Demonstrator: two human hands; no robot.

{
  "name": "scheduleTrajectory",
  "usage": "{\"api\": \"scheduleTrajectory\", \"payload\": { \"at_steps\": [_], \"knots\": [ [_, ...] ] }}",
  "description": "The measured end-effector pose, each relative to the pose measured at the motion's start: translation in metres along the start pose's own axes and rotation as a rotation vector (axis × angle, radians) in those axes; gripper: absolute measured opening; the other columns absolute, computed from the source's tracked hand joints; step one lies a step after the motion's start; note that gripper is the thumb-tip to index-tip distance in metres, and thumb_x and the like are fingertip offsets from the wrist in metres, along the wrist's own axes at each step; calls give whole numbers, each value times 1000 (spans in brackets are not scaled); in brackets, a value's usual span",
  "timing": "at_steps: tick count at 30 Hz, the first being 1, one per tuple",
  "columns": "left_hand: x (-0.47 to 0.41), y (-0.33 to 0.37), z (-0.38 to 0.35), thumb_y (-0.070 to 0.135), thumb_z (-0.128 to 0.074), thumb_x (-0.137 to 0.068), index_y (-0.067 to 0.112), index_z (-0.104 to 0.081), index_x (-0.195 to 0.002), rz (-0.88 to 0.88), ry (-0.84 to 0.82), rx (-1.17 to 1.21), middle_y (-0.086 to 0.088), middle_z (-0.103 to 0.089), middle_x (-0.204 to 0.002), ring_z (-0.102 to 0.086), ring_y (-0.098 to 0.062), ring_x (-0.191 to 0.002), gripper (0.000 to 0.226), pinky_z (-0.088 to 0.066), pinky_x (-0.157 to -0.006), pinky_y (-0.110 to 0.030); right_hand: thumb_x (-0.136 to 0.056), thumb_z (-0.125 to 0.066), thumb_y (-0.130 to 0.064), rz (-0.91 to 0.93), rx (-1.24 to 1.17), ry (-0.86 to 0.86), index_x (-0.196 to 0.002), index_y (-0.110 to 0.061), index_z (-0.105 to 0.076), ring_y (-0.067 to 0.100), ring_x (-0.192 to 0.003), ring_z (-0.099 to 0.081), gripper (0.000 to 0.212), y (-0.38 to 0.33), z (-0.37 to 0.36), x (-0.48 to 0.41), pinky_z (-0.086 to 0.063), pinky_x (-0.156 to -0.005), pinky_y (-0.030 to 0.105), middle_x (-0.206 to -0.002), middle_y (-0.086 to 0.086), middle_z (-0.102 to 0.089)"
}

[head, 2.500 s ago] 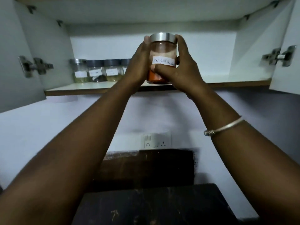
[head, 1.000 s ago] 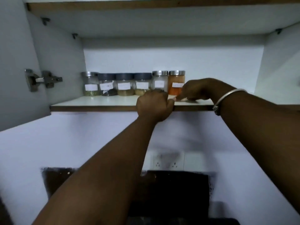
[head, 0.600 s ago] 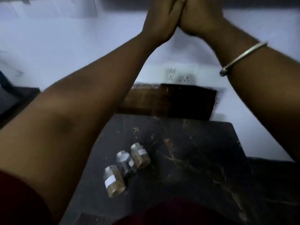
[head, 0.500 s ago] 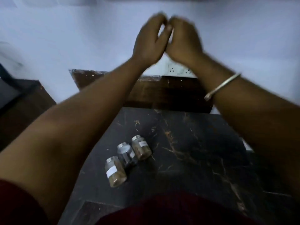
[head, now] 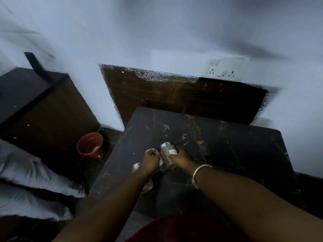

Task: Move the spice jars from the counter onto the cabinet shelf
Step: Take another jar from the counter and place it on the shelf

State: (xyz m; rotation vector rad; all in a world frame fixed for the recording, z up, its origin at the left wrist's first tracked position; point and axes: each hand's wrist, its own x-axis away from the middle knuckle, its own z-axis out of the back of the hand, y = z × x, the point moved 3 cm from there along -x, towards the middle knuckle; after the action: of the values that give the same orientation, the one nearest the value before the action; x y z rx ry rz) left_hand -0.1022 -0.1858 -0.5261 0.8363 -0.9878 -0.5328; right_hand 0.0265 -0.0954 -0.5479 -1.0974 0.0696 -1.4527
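Note:
Three glass spice jars with silver lids stand close together on the dark marble counter [head: 227,154]. My right hand [head: 180,158] wraps the right side of the rightmost spice jar [head: 167,154], which has a white label. My left hand [head: 151,162] is closed over the middle spice jar [head: 150,151]; only its lid edge shows. The nearest spice jar [head: 136,166] is mostly hidden under my left wrist. The cabinet shelf is out of view.
A red cup [head: 90,145] sits on the floor left of the counter, beside a dark brown cabinet [head: 43,110]. A wall socket [head: 225,70] sits above a brown backsplash panel [head: 174,95]. Pale fabric [head: 26,172] lies at the left.
Both hands left the shelf, where the red spice jar now stands, and dropped to the counter. They now close on two of the three jars. My view swung down from the cabinet.

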Motion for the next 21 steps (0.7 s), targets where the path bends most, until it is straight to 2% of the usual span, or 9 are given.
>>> {"api": "scheduleTrajectory", "payload": {
  "at_steps": [3,5,7,9,13,16,18,19,21],
  "knots": [
    [6,-5,9,-6,-50,-94,14,-59,-84,70,-25,95,-9,-66,-68,-63,-16,-58,25,-45,-44,-22,-89,-73,-40,12,48,-24,-146,-7,-50,35,-133,-57,70,3,-14,-8,-45,-112,40,-145,18,-59],
    [6,-3,11,-6,-49,-96,14,-58,-89,107,-80,138,-12,-63,-76,-62,-18,-61,23,-47,-47,-22,-85,-76,-44,22,63,-17,-146,-8,-50,35,-131,-59,76,6,-17,-12,-47,-110,41,-143,17,-60],
    [5,1,7,-3,-50,-96,15,-57,-95,134,-133,165,-15,-62,-83,-61,-20,-62,20,-54,-63,-30,-76,-82,-43,-4,83,-14,-149,-8,-45,35,-132,-58,89,11,-15,-13,-47,-111,42,-145,17,-57],
    [1,6,2,1,-51,-98,15,-56,-107,168,-157,189,-15,-61,-89,-61,-25,-72,17,-56,-80,-47,-73,-84,-41,-38,97,-22,-146,-8,-50,33,-129,-60,87,16,-11,-14,-49,-108,41,-143,15,-59],
    [-4,18,-16,17,-50,-103,12,-60,-124,185,-167,161,-20,-69,-107,-63,-31,-89,24,-51,-78,-43,-78,-85,-34,-86,-63,-24,-137,-4,-60,31,-112,-69,71,34,10,-10,-55,-81,31,-128,16,-69],
    [-3,33,-34,39,-49,-106,22,-51,-136,146,-200,170,-21,-70,-119,-69,-32,-92,35,-55,-77,-43,-73,-88,-31,-25,-101,37,-133,-8,-62,27,-106,-70,70,32,30,8,-60,-82,36,-126,12,-67],
    [0,53,-49,47,-45,-107,39,-39,-140,60,-312,317,-16,-68,-123,-73,-34,-100,35,-59,-87,-51,-67,-89,-33,74,-127,147,-131,-17,-59,14,-98,-63,73,23,49,30,-53,-65,25,-128,4,-57],
    [4,64,-55,48,-45,-106,45,-38,-141,5,-364,410,-15,-66,-127,-74,-35,-104,35,-60,-91,-53,-64,-89,-37,148,-125,218,-130,-22,-54,9,-96,-57,76,17,58,44,-46,-64,19,-128,0,-50],
    [16,93,-66,47,-50,-104,39,-50,-136,-155,-421,573,-18,-64,-133,-73,-34,-108,33,-62,-88,-51,-55,-86,-52,319,-145,381,-125,-32,-44,6,-100,-50,84,7,82,73,-45,-70,17,-123,-5,-42]
  ]
}}
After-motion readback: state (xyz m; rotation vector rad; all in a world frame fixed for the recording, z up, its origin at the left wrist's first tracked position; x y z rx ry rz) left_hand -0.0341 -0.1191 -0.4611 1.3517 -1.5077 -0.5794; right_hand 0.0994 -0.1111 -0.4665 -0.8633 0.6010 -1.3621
